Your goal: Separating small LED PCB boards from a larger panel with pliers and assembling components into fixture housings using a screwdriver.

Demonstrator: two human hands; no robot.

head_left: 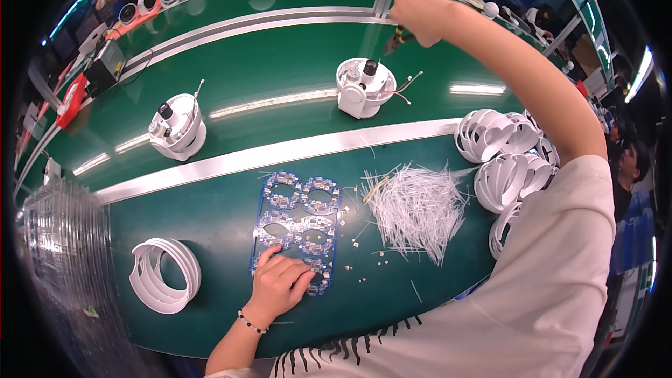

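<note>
My left hand [281,281] rests with curled fingers on the near end of a blue panel of ring-shaped circuit boards [299,220] lying on the green bench. My right hand [420,12] is raised far out over the conveyor, closed around a hanging tool [394,38] with a dark tip. Just below that tool stands a white round camera housing [362,87] with loose wires. A second white housing [176,126] sits further left on the belt.
A heap of thin white cable ties [416,206] lies right of the panel. Stacks of white plastic rings [507,154] stand at the right, one ring [166,274] at the left. Clear trays [59,231] pile at the far left. Other people work beyond the belt.
</note>
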